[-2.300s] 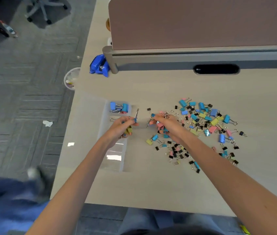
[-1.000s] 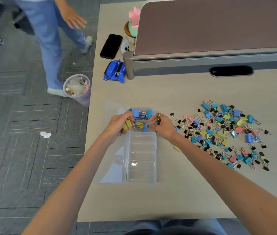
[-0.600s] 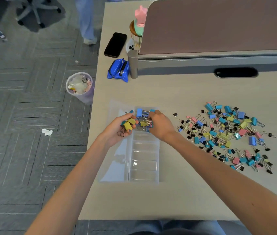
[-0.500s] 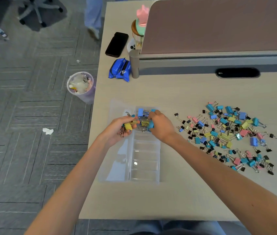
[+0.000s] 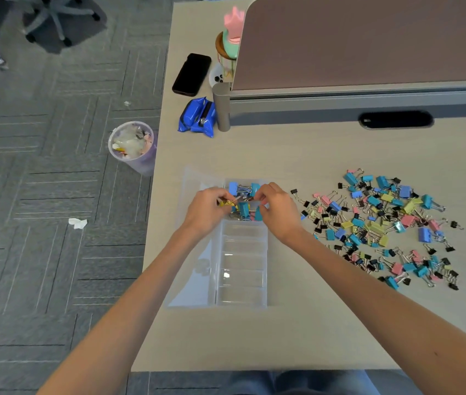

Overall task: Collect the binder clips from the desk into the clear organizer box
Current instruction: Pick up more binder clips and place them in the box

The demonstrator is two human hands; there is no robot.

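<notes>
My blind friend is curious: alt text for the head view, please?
The left hand and right hand hold coloured binder clips over the far end of a clear organizer box on a desk; a loose pile lies to its right.

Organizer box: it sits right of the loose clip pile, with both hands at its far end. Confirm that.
Wrong side. The head view shows the organizer box left of the loose clip pile. The rest holds: the left hand and the right hand are both at its far end.
</notes>
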